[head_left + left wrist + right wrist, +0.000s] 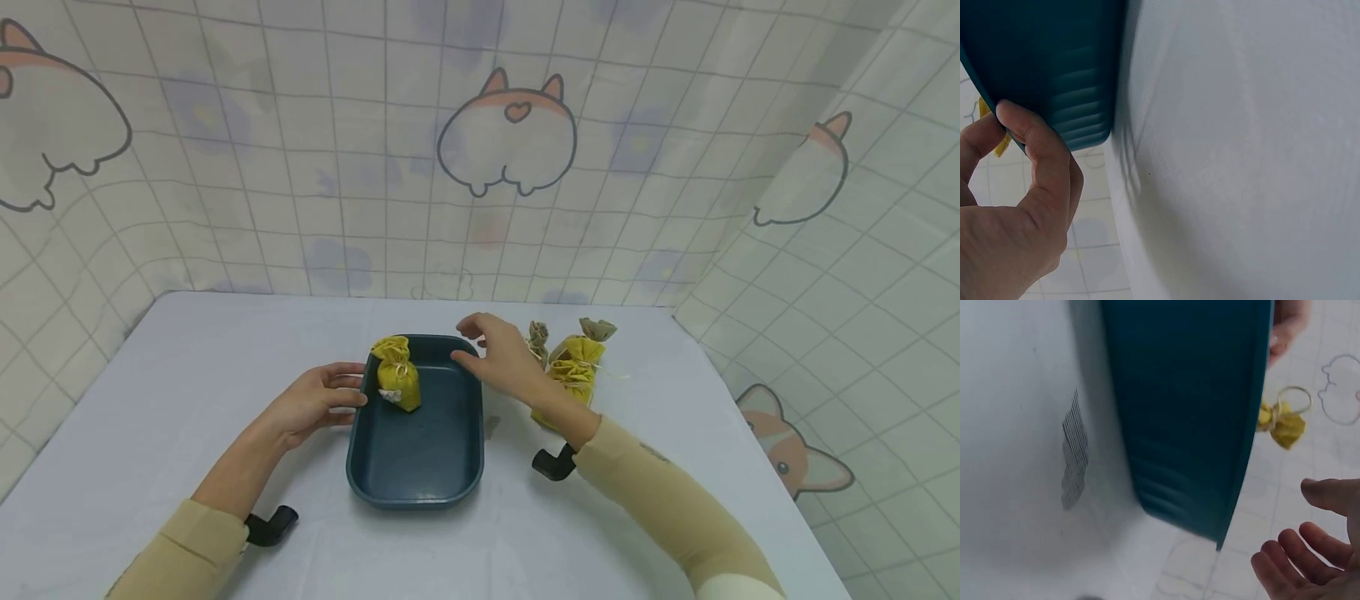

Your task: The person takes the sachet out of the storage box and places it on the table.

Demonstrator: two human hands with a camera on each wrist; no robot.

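A dark teal rectangular tray (420,458) sits on the white-covered table. My left hand (318,404) is at its left side, thumb and fingers pinching the rim; the left wrist view shows the tray's outer wall (1079,94) by the fingertips (1007,109). Inside, against the upper left corner, a small yellow drawstring pouch (401,382) stands tied at the neck. Over the far right corner hovers my right hand (498,354), fingers spread and slightly bent, nothing in them. In the right wrist view this hand (1316,556) is apart from the rim.
Right of the tray, partly behind my right forearm, lie several pouches: yellow ones (576,371), an olive one (537,340) and another with an olive top (597,329). A tiled-pattern curtain (405,242) rises behind the table. Black wrist mounts (273,527) hang below both wrists.
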